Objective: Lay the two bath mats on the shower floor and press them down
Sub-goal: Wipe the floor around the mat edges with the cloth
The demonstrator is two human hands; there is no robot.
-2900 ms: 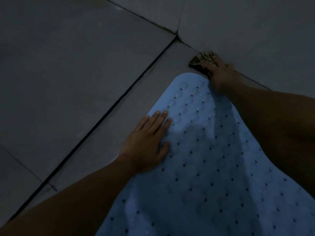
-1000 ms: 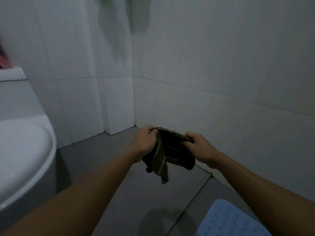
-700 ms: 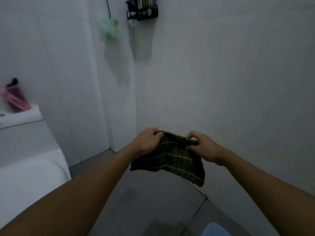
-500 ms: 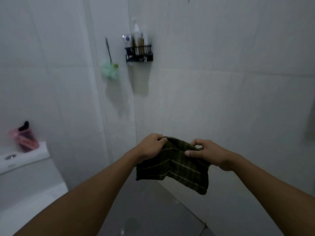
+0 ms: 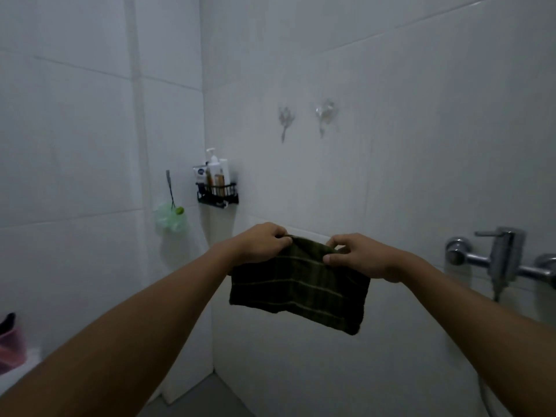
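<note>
A small dark green striped cloth (image 5: 298,290) hangs in front of the white tiled wall, held up by both hands along its top edge. My left hand (image 5: 261,242) grips the cloth's upper left corner. My right hand (image 5: 358,255) pinches the top edge on the right, thumb in front. No bath mat is in view; the shower floor (image 5: 207,395) shows only as a grey sliver at the bottom.
Two clear wall hooks (image 5: 323,114) sit above the cloth. A black caddy (image 5: 217,192) with bottles hangs in the corner, a green bath sponge (image 5: 169,218) left of it. A chrome shower mixer (image 5: 502,257) juts out at right. A pink item (image 5: 10,344) lies at far left.
The view has swung up from the blue mat on the floor to the wall. My right hand picked up the cloth from the corner; both hands now hold it spread, raised higher.
</note>
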